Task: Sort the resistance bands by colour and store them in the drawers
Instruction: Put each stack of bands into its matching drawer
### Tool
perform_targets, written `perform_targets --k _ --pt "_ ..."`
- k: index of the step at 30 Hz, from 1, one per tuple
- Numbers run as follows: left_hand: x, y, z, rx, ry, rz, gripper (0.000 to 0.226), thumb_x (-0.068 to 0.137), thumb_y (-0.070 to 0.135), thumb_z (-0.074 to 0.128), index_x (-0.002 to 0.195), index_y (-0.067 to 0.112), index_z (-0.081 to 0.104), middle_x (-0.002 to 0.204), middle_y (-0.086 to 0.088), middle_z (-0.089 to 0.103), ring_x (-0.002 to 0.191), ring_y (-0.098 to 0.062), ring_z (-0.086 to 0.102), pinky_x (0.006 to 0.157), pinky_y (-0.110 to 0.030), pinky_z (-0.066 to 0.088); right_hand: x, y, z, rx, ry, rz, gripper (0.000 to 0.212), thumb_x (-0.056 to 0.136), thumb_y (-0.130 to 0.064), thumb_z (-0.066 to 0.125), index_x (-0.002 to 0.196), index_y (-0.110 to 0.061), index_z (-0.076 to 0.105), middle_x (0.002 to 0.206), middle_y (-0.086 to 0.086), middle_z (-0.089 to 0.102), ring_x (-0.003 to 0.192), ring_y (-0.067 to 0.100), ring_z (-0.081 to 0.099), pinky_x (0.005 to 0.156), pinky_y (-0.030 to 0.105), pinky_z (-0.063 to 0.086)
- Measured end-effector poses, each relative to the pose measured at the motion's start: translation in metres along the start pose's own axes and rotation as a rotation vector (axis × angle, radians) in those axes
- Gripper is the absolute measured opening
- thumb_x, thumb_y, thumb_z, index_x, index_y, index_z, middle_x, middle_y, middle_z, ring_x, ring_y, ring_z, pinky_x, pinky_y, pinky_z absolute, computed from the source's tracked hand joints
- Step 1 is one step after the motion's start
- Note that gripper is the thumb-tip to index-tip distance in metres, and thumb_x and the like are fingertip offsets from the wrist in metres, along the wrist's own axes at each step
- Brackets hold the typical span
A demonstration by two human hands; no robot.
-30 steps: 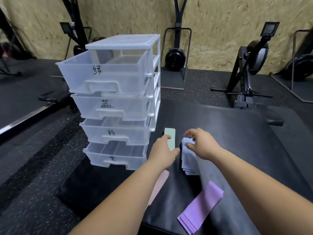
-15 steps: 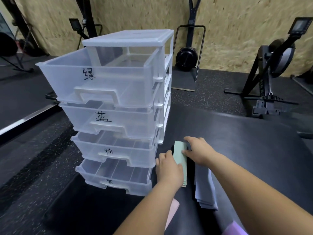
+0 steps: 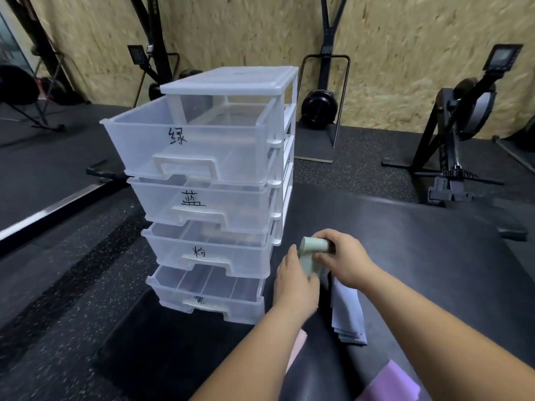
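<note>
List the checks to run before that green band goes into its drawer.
1. Green band gripped by the left hand and the right hand: ok.
2. Band folded compactly: cannot tell, as fingers cover part of it.
3. Top drawer, marked 绿 for green, pulled out: ok.
4. Room in that drawer, with nothing seen through its wall: ok.
5. Way up from the hands to the drawer unblocked: ok.
</note>
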State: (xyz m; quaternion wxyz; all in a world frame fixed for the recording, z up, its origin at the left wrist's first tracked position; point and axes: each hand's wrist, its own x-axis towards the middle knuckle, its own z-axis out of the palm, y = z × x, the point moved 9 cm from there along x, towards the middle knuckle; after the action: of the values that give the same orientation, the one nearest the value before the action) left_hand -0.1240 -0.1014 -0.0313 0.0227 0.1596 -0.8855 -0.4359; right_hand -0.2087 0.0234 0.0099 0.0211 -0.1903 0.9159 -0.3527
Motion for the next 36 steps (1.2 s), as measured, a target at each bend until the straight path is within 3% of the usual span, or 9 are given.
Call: perform_targets --k 6,12,17,20,22,25,31,34,36 --pt "-0.053 0.042 -0.042 -0.151 0.109 0.106 0.057 0.104 0.032 0.055 0.157 0.036 0.035 0.15 0.016 0.042 0.134 -0.015 0.052 0.108 -0.038 0.048 -0.051 -0.053 -0.053 0.154 0.039 -0.079 0.037 0.085 -0.012 0.077 0.108 -0.04 0.07 0.101 -0.014 0.076 0.094 0.012 0.073 0.086 0.045 0.061" --pt "-0.099 0.077 -0.096 -0.244 0.161 0.18 0.028 0.101 0.035 0.062 0.129 0.033 0.06 0.128 0.01 0.056 0.114 -0.015 0.06 0.095 -0.036 0.052 -0.097 -0.106 -0.096 0.313 0.055 -0.163 0.042 0.089 -0.007 0.08 0.121 -0.031 0.069 0.11 -0.001 0.078 0.103 0.02 0.074 0.094 0.052 0.06" --pt "-0.126 0.093 -0.141 -0.332 0.084 0.241 0.024 0.088 0.038 0.078 0.109 0.031 0.069 0.106 0.013 0.072 0.098 -0.01 0.069 0.088 -0.03 0.056 -0.126 -0.147 -0.116 0.407 0.043 -0.194 0.042 0.091 -0.009 0.077 0.128 -0.025 0.065 0.115 0.002 0.077 0.109 0.021 0.073 0.104 0.048 0.055" --pt "-0.139 0.101 -0.165 -0.48 0.002 0.262 0.029 0.077 0.038 0.084 0.102 0.025 0.074 0.095 0.008 0.079 0.093 -0.013 0.075 0.091 -0.037 0.062 -0.14 -0.175 -0.122 0.481 0.068 -0.202 0.045 0.087 -0.021 0.075 0.13 -0.028 0.064 0.115 0.004 0.077 0.108 0.021 0.073 0.097 0.045 0.056" --pt "-0.144 0.107 -0.184 -0.549 -0.005 0.281 0.039 0.07 0.04 0.083 0.103 0.02 0.077 0.096 0.0 0.081 0.091 -0.018 0.076 0.081 -0.036 0.063 -0.146 -0.193 -0.122 0.567 0.098 -0.194 0.044 0.088 -0.024 0.075 0.131 -0.03 0.064 0.117 0.009 0.077 0.106 0.024 0.072 0.093 0.046 0.056" --pt "-0.15 0.114 -0.215 -0.664 0.022 0.303 0.025 0.084 0.025 0.08 0.106 0.014 0.077 0.097 -0.008 0.081 0.084 -0.019 0.076 0.068 -0.029 0.058 -0.151 -0.222 -0.114 0.678 0.075 -0.184 0.027 0.101 -0.023 0.069 0.128 -0.021 0.069 0.115 0.011 0.078 0.107 0.033 0.074 0.098 0.052 0.056" --pt "-0.148 0.121 -0.275 -0.808 0.094 0.347 0.025 0.094 0.022 0.077 0.115 0.008 0.075 0.102 -0.007 0.081 0.095 -0.026 0.079 0.083 -0.038 0.065 -0.148 -0.279 -0.111 0.653 0.065 -0.214 0.017 0.103 -0.032 0.066 0.111 -0.024 0.079 0.109 0.005 0.08 0.109 0.032 0.074 0.089 0.045 0.054" --pt "-0.139 0.117 -0.301 -0.754 0.14 0.359 0.03 0.092 0.034 0.081 0.116 0.017 0.075 0.105 0.001 0.081 0.099 -0.018 0.077 0.088 -0.036 0.063 -0.129 -0.308 -0.12 0.553 0.076 -0.241 0.016 0.104 -0.032 0.065 0.114 -0.03 0.077 0.106 -0.001 0.08 0.096 0.026 0.077 0.074 0.049 0.062" --pt "-0.129 0.108 -0.316 -0.702 0.173 0.325 0.048 0.083 0.054 0.084 0.117 0.021 0.074 0.107 0.005 0.079 0.101 -0.015 0.075 0.09 -0.037 0.062 -0.113 -0.329 -0.127 0.474 0.057 -0.259 0.015 0.104 -0.029 0.065 0.113 -0.03 0.077 0.1 -0.001 0.08 0.08 0.021 0.075 0.058 0.042 0.06"
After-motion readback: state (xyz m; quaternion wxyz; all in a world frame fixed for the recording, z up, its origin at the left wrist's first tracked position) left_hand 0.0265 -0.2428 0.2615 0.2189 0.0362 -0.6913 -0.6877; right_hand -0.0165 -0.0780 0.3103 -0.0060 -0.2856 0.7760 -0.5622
